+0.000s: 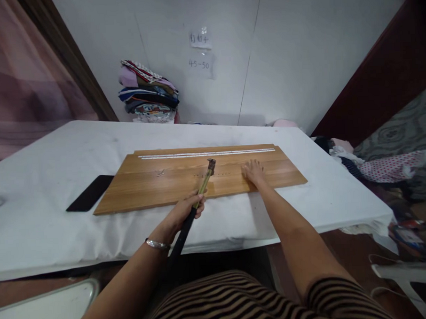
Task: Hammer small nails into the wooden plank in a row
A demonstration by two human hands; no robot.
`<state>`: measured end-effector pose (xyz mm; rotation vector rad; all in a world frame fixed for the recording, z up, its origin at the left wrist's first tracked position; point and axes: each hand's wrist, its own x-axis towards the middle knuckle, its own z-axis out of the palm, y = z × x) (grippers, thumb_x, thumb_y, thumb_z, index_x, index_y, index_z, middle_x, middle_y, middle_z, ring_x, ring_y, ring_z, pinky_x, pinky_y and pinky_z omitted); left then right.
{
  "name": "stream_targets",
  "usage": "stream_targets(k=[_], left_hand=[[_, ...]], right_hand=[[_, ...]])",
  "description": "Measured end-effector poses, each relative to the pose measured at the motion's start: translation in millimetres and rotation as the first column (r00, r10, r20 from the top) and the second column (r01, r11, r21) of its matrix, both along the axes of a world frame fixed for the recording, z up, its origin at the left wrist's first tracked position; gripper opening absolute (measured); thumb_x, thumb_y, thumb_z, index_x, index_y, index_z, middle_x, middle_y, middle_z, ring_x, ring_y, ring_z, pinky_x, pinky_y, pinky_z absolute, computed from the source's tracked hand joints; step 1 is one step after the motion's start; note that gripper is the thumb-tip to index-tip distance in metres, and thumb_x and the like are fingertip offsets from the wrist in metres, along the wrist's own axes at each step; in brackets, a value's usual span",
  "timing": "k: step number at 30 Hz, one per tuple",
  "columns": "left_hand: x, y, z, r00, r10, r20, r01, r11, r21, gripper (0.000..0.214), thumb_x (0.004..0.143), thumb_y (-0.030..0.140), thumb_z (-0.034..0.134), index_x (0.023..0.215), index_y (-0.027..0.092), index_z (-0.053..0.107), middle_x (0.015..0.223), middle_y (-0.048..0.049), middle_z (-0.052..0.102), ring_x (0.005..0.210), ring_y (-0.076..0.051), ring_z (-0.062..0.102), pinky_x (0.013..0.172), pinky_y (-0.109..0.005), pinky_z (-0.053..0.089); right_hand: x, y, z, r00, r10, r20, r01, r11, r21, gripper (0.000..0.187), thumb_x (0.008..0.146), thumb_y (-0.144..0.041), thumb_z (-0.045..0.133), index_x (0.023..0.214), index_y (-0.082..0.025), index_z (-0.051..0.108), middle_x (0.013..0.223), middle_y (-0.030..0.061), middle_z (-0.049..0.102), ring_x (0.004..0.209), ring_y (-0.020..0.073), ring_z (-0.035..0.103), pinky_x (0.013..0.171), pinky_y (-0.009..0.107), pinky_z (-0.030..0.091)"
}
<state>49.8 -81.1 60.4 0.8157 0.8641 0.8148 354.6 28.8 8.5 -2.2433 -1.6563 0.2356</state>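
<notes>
My left hand (pixel 185 211) is closed around the handle of a hammer (pixel 202 185), whose head hovers just over the middle of a wooden board (pixel 146 183). My right hand (pixel 254 172) lies flat with fingers spread on the board, right of the hammer head. A row of small nails or dots (pixel 213 174) runs across the board under the hammer head. A loose nail (pixel 160 172) lies on the board to the left. A white ruler strip (pixel 205 153) runs along the board's far edge.
The board lies on a table covered with a white cloth (pixel 41 186). A black phone (pixel 90 193) lies left of the board. Folded fabrics (pixel 148 94) are stacked against the wall behind. More cloth (pixel 386 163) is piled at the right. A white chair (pixel 404 271) stands lower right.
</notes>
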Motion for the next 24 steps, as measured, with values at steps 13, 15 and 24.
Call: stream_targets(k=[13,15,24], left_hand=[[17.8,22.1,-0.2,0.998,0.048,-0.033,-0.051,0.994,-0.099,0.035,0.091,0.039,0.059,0.110,0.012,0.050,0.060,0.0078,0.044,0.039,-0.005,0.036,0.033,-0.017,0.025],[16.9,24.5,-1.7,0.999,0.044,-0.028,-0.046,0.995,-0.089,0.035,0.090,0.040,0.061,0.110,0.013,0.050,0.060,0.0079,0.044,0.038,-0.005,0.036,0.033,-0.017,0.026],[20.5,30.6,-8.4,0.997,0.022,-0.077,-0.032,0.992,-0.122,0.033,0.091,0.040,0.059,0.110,0.013,0.050,0.060,0.0080,0.044,0.038,-0.004,0.035,0.033,-0.017,0.024]], right_hand=[[-3.3,0.7,-17.4,0.983,0.047,0.180,-0.023,0.990,-0.137,0.067,0.098,-0.057,0.024,0.149,-0.018,0.041,0.159,0.0222,0.029,0.146,0.0387,0.025,0.113,0.055,0.015],[-3.9,0.6,-16.9,0.982,0.048,0.182,-0.022,0.990,-0.140,0.067,0.098,-0.057,0.024,0.150,-0.019,0.041,0.159,0.0217,0.029,0.146,0.0384,0.025,0.113,0.055,0.015],[-6.6,-0.7,-12.6,0.986,0.036,0.163,-0.010,0.988,-0.155,0.066,0.097,-0.056,0.026,0.150,-0.019,0.040,0.159,0.0206,0.030,0.146,0.0379,0.024,0.113,0.054,0.014]])
